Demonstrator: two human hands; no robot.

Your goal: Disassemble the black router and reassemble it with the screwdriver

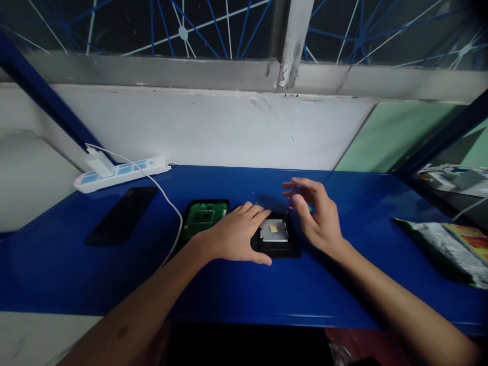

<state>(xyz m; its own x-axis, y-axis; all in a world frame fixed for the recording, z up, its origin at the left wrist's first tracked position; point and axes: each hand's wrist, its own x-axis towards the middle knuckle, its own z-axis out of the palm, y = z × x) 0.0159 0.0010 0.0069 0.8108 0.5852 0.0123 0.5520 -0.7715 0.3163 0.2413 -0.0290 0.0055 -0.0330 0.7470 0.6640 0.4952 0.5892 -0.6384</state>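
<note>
My left hand (241, 231) lies over the left side of a black plastic casing (280, 250), fingers stretched out and thumb along its near edge. Inside the casing sits a silver metal plate (281, 235) with a small yellowish pad (273, 229) on it. A screwdriver (293, 199) with a purplish see-through handle is in my right hand (318, 216), and its tip points down at the plate's far right corner. Partly behind my left wrist, a green circuit board (202, 213) rests in another black casing half.
A white power strip (125, 173) with a plugged-in charger (99, 163) stands at the back left; its white cable (168, 201) runs forward over the blue table (267, 295). Left lies a black phone-like slab (121, 216). A shiny packet (446, 249) is at the right.
</note>
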